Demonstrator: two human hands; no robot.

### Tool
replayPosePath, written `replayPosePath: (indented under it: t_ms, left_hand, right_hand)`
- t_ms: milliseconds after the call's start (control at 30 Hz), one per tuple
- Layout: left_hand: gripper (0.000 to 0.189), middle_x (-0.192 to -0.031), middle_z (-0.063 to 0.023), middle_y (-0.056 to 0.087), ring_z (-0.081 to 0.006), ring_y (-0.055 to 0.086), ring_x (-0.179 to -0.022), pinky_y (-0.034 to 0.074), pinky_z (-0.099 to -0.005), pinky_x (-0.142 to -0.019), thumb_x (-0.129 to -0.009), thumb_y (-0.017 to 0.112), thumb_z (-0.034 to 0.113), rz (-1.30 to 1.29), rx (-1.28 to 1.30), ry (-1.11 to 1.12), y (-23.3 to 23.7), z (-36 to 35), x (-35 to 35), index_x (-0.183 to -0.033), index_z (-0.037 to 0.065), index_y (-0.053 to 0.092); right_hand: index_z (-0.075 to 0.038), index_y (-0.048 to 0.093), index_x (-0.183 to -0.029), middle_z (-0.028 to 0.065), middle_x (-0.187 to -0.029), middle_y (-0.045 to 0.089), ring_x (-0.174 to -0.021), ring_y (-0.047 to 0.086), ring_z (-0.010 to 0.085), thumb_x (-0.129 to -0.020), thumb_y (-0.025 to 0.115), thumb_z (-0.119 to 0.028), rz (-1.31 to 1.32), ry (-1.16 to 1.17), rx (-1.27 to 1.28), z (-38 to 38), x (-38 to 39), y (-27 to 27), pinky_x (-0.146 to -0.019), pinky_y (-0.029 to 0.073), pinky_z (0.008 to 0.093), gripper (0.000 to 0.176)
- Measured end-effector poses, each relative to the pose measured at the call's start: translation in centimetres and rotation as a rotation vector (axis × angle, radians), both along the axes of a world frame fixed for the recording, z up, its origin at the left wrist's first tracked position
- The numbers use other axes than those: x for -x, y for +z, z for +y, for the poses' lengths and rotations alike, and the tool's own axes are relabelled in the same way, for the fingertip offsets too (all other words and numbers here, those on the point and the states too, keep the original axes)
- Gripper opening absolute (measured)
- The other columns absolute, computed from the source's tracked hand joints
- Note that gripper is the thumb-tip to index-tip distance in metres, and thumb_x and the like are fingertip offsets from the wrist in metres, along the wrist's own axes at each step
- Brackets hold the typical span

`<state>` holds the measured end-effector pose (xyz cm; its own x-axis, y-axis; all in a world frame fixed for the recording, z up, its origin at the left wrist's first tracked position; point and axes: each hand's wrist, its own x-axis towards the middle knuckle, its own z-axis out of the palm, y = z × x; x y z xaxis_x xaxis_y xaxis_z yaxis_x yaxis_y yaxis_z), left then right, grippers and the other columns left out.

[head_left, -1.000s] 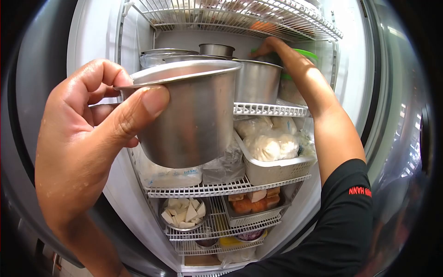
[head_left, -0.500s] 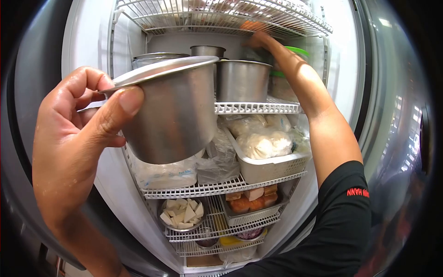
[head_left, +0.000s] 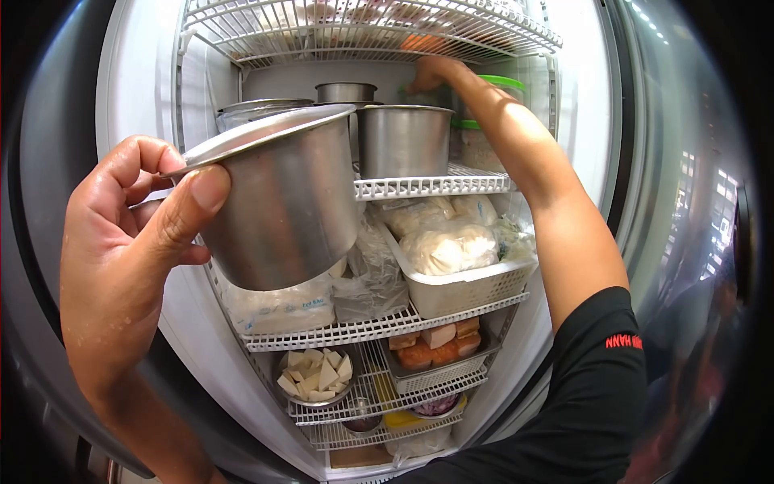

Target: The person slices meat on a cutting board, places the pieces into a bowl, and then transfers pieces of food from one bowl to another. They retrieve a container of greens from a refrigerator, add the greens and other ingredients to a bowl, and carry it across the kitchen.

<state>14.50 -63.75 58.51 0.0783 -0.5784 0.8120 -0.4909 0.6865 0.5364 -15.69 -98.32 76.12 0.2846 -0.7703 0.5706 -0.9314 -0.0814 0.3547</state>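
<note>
My left hand (head_left: 133,218) grips a round stainless steel pot (head_left: 282,202) by its rim, thumb outside. The pot is tilted, and its contents are mostly out of sight. My right hand (head_left: 435,73) reaches deep into the refrigerator, behind a second steel pot (head_left: 405,141) on the upper shelf. Its fingers are hidden at the back, so what they touch does not show. Beside that forearm stand tubs with green lids (head_left: 501,81).
A smaller steel pot (head_left: 347,92) stands at the back of the shelf. Below are a white basket (head_left: 451,294) of bagged food, a bowl of white wedges (head_left: 316,375) and a tray of orange and pale blocks (head_left: 439,347). A wire rack (head_left: 322,36) hangs overhead.
The view has shifted slightly, so the shelves appear further left. My right hand remains at the back of the shelf. My left hand still holds the pot, which looks slightly lower.
</note>
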Motion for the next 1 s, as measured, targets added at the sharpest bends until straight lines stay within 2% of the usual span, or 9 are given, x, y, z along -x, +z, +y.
replayPosePath:
  t_ms: [67, 200, 367, 400, 467, 567, 700, 767, 1000]
  left_hand:
    - [0.037, -0.078, 0.0037, 0.057, -0.003, 0.056, -0.071, 0.051, -0.0196, -0.06, -0.084, 0.07, 0.045, -0.001, -0.001, 0.01, 0.0, 0.0, 0.1, -0.09, 0.013, 0.051]
    - [0.037, -0.078, 0.0039, 0.056, -0.003, 0.056, -0.071, 0.051, -0.0195, -0.06, -0.084, 0.07, 0.045, 0.0, 0.004, 0.032, 0.0, 0.1, 0.1, -0.09, 0.013, 0.051]
    - [0.037, -0.078, 0.004, 0.056, -0.0032, 0.056, -0.071, 0.051, -0.0196, -0.059, -0.084, 0.07, 0.045, 0.011, 0.007, 0.038, -0.2, -0.1, 0.1, -0.091, 0.013, 0.052]
    - [0.037, -0.078, 0.004, 0.056, -0.0032, 0.056, -0.072, 0.051, -0.0196, -0.059, -0.084, 0.07, 0.045, 0.007, 0.013, 0.042, -0.2, -0.1, 0.1, -0.091, 0.013, 0.052]
    - [0.037, -0.078, 0.0038, 0.056, -0.0033, 0.056, -0.072, 0.051, -0.0195, -0.059, -0.084, 0.07, 0.045, 0.002, 0.014, 0.041, -0.2, -0.2, 0.0, -0.091, 0.014, 0.052]
    - [0.037, -0.078, 0.0035, 0.056, -0.0032, 0.056, -0.072, 0.051, -0.0195, -0.059, -0.085, 0.069, 0.045, 0.003, 0.014, 0.034, -0.2, -0.2, 0.1, -0.091, 0.014, 0.052]
    - [0.037, -0.079, 0.0032, 0.057, -0.0031, 0.056, -0.072, 0.05, -0.0194, -0.059, -0.085, 0.069, 0.045, 0.008, 0.005, 0.009, -0.2, -0.3, 0.2, -0.091, 0.013, 0.052]
    - [0.037, -0.078, 0.0034, 0.057, -0.0028, 0.055, -0.072, 0.05, -0.0193, -0.059, -0.085, 0.069, 0.045, 0.009, -0.002, -0.001, -0.2, -0.2, 0.2, -0.091, 0.013, 0.052]
    - [0.037, -0.076, 0.0053, 0.055, -0.0018, 0.054, -0.072, 0.05, -0.019, -0.06, -0.083, 0.071, 0.044, -0.029, -0.001, -0.004, 0.0, 0.1, 0.3, -0.089, 0.012, 0.052]
  right_hand:
    - [0.001, 0.07, -0.1, 0.0212, -0.107, 0.067, -0.101, 0.064, 0.0333, -0.076, 0.066, -0.043, 0.134, -0.061, -0.114, 0.5, -0.7, 0.0, -0.086, 0.051, 0.0415, 0.05]
    - [0.001, 0.07, -0.099, 0.021, -0.104, 0.067, -0.099, 0.065, 0.0329, -0.074, 0.067, -0.032, 0.167, -0.087, -0.137, 0.9, -1.4, 0.2, -0.082, 0.052, 0.0412, 0.041]
    - [0.001, 0.068, -0.089, 0.0211, -0.098, 0.067, -0.098, 0.064, 0.0336, -0.073, 0.066, -0.015, 0.419, 0.031, 0.085, -1.0, 0.1, -0.2, -0.082, 0.053, 0.0413, 0.023]
    - [0.001, 0.068, -0.089, 0.0211, -0.098, 0.067, -0.098, 0.064, 0.0336, -0.073, 0.066, -0.015, 0.42, 0.029, 0.084, -1.3, 0.6, -0.2, -0.082, 0.053, 0.0413, 0.023]
    - [-0.008, 0.067, -0.107, 0.016, -0.108, 0.067, -0.101, 0.064, 0.0314, -0.081, 0.064, -0.019, 0.395, 0.026, 0.205, -1.7, 1.2, -0.2, -0.083, 0.053, 0.0412, 0.028]
    - [-0.015, 0.065, -0.113, 0.0156, -0.108, 0.066, -0.103, 0.063, 0.0323, -0.087, 0.055, -0.017, 0.27, 0.103, 0.266, -1.3, 2.0, -0.3, -0.081, 0.053, 0.0415, 0.027]
    - [-0.018, 0.066, -0.109, 0.0151, -0.102, 0.067, -0.099, 0.064, 0.0322, -0.088, 0.049, -0.015, 0.102, 0.143, 0.255, 0.0, 1.4, -1.0, -0.078, 0.054, 0.0425, 0.026]
    - [-0.018, 0.067, -0.105, 0.014, -0.099, 0.068, -0.095, 0.066, 0.0317, -0.086, 0.051, -0.013, 0.451, 0.071, 0.366, 0.6, 1.2, -1.1, -0.075, 0.054, 0.0431, 0.025]
    - [-0.017, 0.067, -0.102, 0.0111, -0.094, 0.069, -0.09, 0.067, 0.0316, -0.083, 0.053, -0.011, 0.546, 0.063, 0.375, 2.5, 0.2, -1.7, -0.073, 0.055, 0.0427, 0.024]
